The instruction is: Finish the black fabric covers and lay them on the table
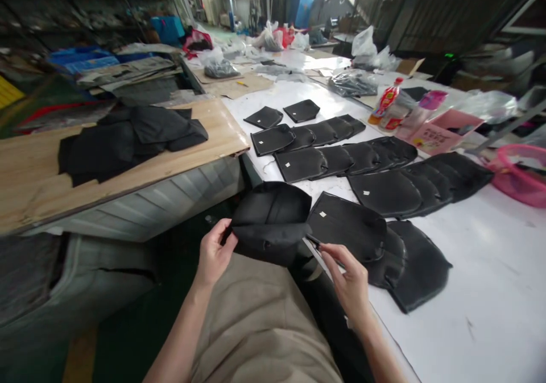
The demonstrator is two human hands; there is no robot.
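Observation:
Above my lap is a sewn black fabric piece [271, 204], pouch-like, with a seam down its middle and a folded lower flap. My left hand [216, 250] pinches its left edge between thumb and fingers. My right hand [347, 278] is closed near the piece's right corner, on a thin dark bit; whether that is part of the fabric or a small tool I cannot tell. Just right of the piece, several matching black pieces [347, 224] with small white labels lie overlapped on the white table [482, 269].
Further rows of black pieces [384, 192] fan across the table. Beyond stand a red-capped bottle [386, 102], a pink box [441, 136] and a pink basket [522, 187]. On the left, black fabric [106, 147] is heaped on a wooden board [29, 201]. Plastic bags [219, 65] lie farther back.

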